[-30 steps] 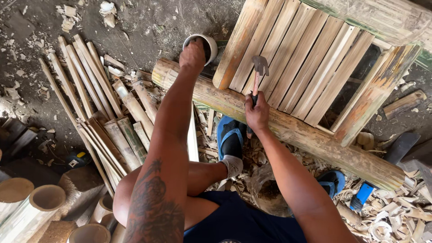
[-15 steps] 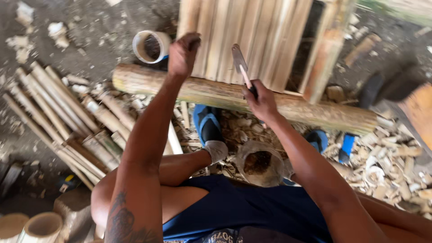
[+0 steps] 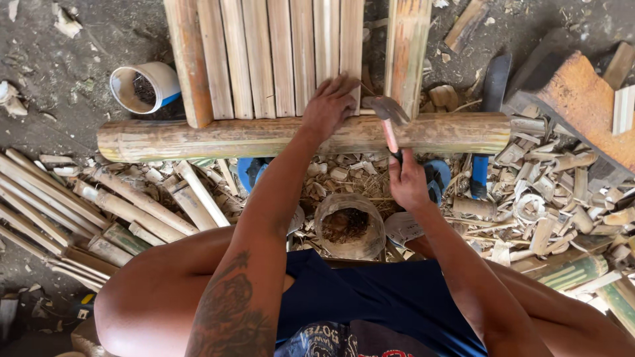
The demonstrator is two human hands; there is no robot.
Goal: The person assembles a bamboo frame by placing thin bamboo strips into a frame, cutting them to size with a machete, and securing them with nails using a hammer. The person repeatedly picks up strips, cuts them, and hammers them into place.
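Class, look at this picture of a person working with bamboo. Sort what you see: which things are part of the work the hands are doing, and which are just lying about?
In use:
left hand pressing on the bamboo slats
right hand gripping the hammer
bamboo pole under the slats

Lying about:
white cup
clear tub
split bamboo strips
shavings
blue-handled blade

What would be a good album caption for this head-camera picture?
Left hand steadies pale split-bamboo slats on a thick round bamboo pole while the right hand holds a small red-handled hammer.
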